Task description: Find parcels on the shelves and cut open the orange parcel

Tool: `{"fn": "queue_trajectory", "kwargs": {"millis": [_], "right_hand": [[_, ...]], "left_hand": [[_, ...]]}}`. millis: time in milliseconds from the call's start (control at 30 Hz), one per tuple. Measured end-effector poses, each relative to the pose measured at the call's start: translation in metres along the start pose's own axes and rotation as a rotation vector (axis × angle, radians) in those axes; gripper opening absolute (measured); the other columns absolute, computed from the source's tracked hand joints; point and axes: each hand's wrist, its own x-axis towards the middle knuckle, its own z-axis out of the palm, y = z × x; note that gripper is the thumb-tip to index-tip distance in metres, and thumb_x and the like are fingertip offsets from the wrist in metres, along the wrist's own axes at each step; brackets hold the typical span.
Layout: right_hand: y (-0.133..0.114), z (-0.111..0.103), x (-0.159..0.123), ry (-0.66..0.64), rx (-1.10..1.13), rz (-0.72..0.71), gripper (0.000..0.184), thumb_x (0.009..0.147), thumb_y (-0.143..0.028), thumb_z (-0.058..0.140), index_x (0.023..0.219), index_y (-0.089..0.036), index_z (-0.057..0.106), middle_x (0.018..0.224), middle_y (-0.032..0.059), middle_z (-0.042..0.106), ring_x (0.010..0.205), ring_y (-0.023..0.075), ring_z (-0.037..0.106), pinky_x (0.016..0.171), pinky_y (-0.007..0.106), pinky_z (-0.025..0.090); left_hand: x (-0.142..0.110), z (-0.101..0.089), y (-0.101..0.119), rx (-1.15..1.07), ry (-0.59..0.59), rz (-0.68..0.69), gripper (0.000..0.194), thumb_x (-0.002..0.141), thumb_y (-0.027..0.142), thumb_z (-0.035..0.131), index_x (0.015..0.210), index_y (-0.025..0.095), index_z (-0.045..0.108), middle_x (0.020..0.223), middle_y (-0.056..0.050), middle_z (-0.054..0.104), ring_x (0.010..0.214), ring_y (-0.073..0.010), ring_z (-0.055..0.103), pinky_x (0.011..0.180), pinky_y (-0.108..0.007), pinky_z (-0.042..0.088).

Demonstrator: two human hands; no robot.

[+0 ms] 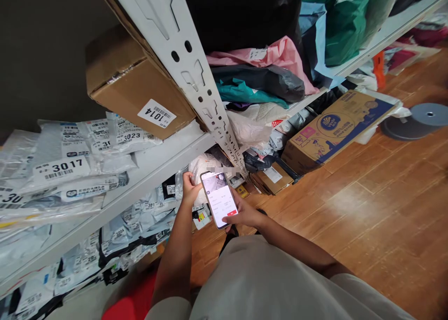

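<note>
Phone point(219, 201) in my right hand point(245, 212), white parcel point(199, 165) in my left hand point(190, 191): partway, I judge.
Right fingers grasp the phone, thumb near its red button point(233, 213); left fingers clasp the white parcel at the phone's 11 o'clock. Done: both in hand, phone lit. Remaining: can't tell; numbered bags point(59, 168) lie on the shelf point(152, 162) at 9 o'clock.

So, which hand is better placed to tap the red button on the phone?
Probably the right hand: its thumb lies close to the red button, while the left hand is farther up, beside the phone.
</note>
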Motion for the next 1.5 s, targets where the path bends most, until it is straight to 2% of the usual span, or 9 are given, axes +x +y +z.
{"fn": "queue_trajectory", "kwargs": {"millis": [200, 567, 767, 1167, 1367, 1500], "right_hand": [[0.0016, 0.0031, 0.0019, 0.004, 0.012, -0.011, 0.093, 0.064, -0.017, 0.081, 0.137, -0.031, 0.025, 0.122, 0.0087, 0.058, 0.088, 0.0235, 0.068, 0.053, 0.028, 0.060], [0.0029, 0.0025, 0.0032, 0.037, 0.030, -0.006, 0.089, 0.062, -0.016, 0.082, 0.133, -0.030, 0.031, 0.116, 0.0069, 0.060, 0.080, 0.0194, 0.067, 0.053, 0.028, 0.060], [0.0026, 0.0013, 0.0040, 0.046, 0.055, 0.002, 0.097, 0.058, -0.014, 0.085, 0.135, -0.031, 0.029, 0.118, 0.0066, 0.059, 0.080, 0.0191, 0.066, 0.051, 0.026, 0.060], [0.0035, -0.0009, 0.0046, 0.004, 0.028, -0.012, 0.096, 0.061, -0.014, 0.083, 0.136, -0.033, 0.027, 0.125, 0.0086, 0.055, 0.085, 0.0219, 0.068, 0.054, 0.029, 0.061], [0.0011, -0.0031, 0.0011, -0.101, 0.057, -0.060, 0.101, 0.063, -0.011, 0.082, 0.139, -0.039, 0.021, 0.135, 0.0080, 0.047, 0.087, 0.0196, 0.068, 0.062, 0.033, 0.062], [-0.0036, -0.0005, -0.0004, -0.062, 0.068, -0.032, 0.087, 0.069, -0.018, 0.078, 0.137, -0.035, 0.026, 0.133, 0.0084, 0.050, 0.093, 0.0233, 0.066, 0.059, 0.032, 0.062]], "left_hand": [[-0.0012, -0.0021, -0.0044, 0.002, -0.013, 0.028, 0.045, 0.059, 0.020, 0.074, 0.090, 0.023, 0.041, 0.080, 0.003, 0.037, 0.070, -0.0125, 0.039, 0.063, -0.023, 0.031], [-0.0005, -0.0031, -0.0042, -0.012, -0.028, 0.034, 0.045, 0.059, 0.016, 0.073, 0.091, 0.023, 0.040, 0.080, 0.003, 0.037, 0.069, -0.0115, 0.038, 0.062, -0.023, 0.029], [-0.0008, -0.0030, -0.0026, -0.009, -0.017, 0.026, 0.047, 0.057, 0.015, 0.073, 0.091, 0.022, 0.041, 0.081, 0.003, 0.037, 0.069, -0.0115, 0.038, 0.062, -0.023, 0.029], [0.0004, -0.0038, -0.0035, -0.003, -0.013, 0.024, 0.046, 0.057, 0.017, 0.074, 0.090, 0.022, 0.042, 0.081, 0.003, 0.038, 0.068, -0.0117, 0.038, 0.062, -0.023, 0.029], [-0.0008, -0.0037, -0.0053, 0.004, -0.019, -0.014, 0.044, 0.059, 0.019, 0.075, 0.089, 0.022, 0.044, 0.077, 0.004, 0.038, 0.062, -0.0100, 0.034, 0.058, -0.022, 0.027], [-0.0008, -0.0031, -0.0050, -0.008, -0.034, -0.030, 0.042, 0.059, 0.021, 0.076, 0.088, 0.022, 0.045, 0.078, 0.003, 0.041, 0.064, -0.0104, 0.038, 0.059, -0.022, 0.029]]}}
